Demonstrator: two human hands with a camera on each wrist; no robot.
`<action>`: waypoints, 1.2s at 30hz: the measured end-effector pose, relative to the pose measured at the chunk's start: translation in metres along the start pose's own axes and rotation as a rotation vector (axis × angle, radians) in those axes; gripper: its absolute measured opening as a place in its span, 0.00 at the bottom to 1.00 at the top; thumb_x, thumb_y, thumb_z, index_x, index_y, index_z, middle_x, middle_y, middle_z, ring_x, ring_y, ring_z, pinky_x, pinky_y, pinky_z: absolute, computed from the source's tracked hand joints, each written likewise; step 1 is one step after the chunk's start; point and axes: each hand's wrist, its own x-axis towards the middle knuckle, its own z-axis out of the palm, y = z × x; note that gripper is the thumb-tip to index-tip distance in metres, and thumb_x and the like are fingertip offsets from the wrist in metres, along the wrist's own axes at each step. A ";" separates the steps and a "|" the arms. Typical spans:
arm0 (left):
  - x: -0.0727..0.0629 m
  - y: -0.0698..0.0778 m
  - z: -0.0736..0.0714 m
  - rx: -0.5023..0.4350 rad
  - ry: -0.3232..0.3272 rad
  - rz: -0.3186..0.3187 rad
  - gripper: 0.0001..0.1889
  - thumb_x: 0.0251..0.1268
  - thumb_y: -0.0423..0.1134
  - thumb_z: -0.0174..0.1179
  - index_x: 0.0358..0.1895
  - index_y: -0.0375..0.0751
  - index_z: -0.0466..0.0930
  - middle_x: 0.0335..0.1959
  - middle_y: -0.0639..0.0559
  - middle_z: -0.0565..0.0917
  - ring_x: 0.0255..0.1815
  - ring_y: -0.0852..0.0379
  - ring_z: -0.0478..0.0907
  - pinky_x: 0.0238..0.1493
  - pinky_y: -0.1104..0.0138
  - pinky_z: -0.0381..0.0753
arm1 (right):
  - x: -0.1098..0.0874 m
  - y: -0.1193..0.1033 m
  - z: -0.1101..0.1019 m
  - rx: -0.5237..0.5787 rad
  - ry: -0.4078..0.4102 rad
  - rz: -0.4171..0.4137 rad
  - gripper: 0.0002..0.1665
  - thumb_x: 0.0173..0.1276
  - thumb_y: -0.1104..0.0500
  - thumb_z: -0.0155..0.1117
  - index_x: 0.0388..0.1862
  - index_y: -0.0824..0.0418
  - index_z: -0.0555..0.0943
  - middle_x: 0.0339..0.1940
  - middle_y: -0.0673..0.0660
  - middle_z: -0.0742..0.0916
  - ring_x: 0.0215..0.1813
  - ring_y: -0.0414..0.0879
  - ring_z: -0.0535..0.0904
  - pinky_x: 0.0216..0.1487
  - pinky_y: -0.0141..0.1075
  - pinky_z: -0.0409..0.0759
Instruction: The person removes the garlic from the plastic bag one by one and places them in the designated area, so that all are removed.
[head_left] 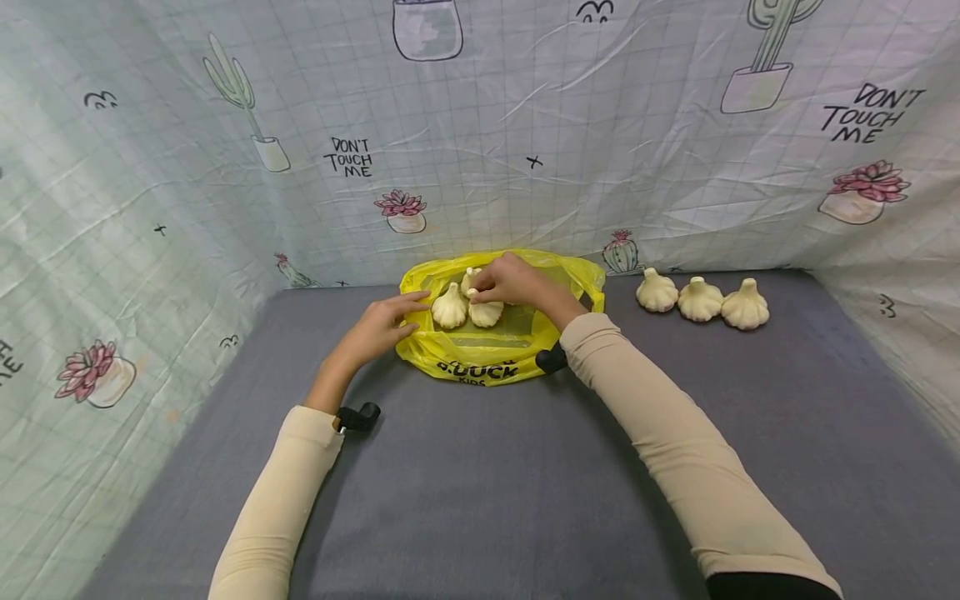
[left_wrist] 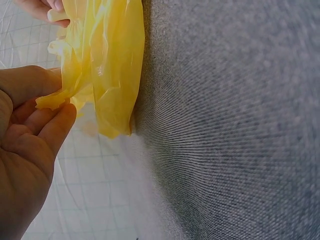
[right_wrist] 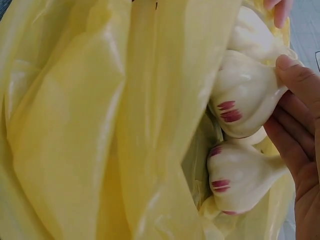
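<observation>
A yellow plastic bag [head_left: 480, 367] with black lettering lies with its mouth spread wide near the back of the table. My left hand [head_left: 384, 329] pinches the bag's left rim between thumb and fingers, as the left wrist view shows. Over the bag's mouth, my right hand [head_left: 517, 282] grips a cream garlic bulb [right_wrist: 245, 95] by its neck, thumb on one side and fingers on the other. Purple streaks mark its base. Another garlic bulb [head_left: 449, 307] sits beside it in the bag, and one more [head_left: 471, 278] shows behind, partly hidden by the right hand.
Three garlic bulbs [head_left: 701, 300] stand in a row on the grey tabletop [head_left: 465, 483], right of the bag. A printed curtain [head_left: 480, 125] hangs along the back and sides. Each wrist carries a small black camera [head_left: 360, 417].
</observation>
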 end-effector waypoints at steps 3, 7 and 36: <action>0.000 0.000 0.000 0.004 -0.002 0.000 0.22 0.74 0.30 0.59 0.69 0.38 0.77 0.76 0.47 0.69 0.48 0.48 0.75 0.44 0.57 0.72 | -0.004 -0.001 -0.003 0.021 0.014 -0.014 0.11 0.70 0.55 0.71 0.43 0.62 0.92 0.36 0.56 0.92 0.33 0.45 0.87 0.37 0.38 0.83; 0.000 0.000 0.000 0.000 0.000 -0.001 0.22 0.74 0.30 0.59 0.69 0.37 0.77 0.77 0.47 0.68 0.53 0.47 0.76 0.45 0.56 0.72 | -0.009 -0.004 -0.008 0.052 0.008 -0.020 0.12 0.70 0.55 0.71 0.44 0.62 0.92 0.38 0.56 0.92 0.34 0.45 0.88 0.38 0.39 0.84; -0.008 0.003 0.001 -0.018 0.007 -0.001 0.22 0.74 0.30 0.59 0.69 0.37 0.76 0.77 0.46 0.68 0.52 0.47 0.76 0.44 0.56 0.73 | -0.062 -0.025 -0.032 0.054 0.070 -0.175 0.12 0.69 0.58 0.71 0.46 0.63 0.91 0.38 0.55 0.92 0.26 0.39 0.84 0.31 0.35 0.78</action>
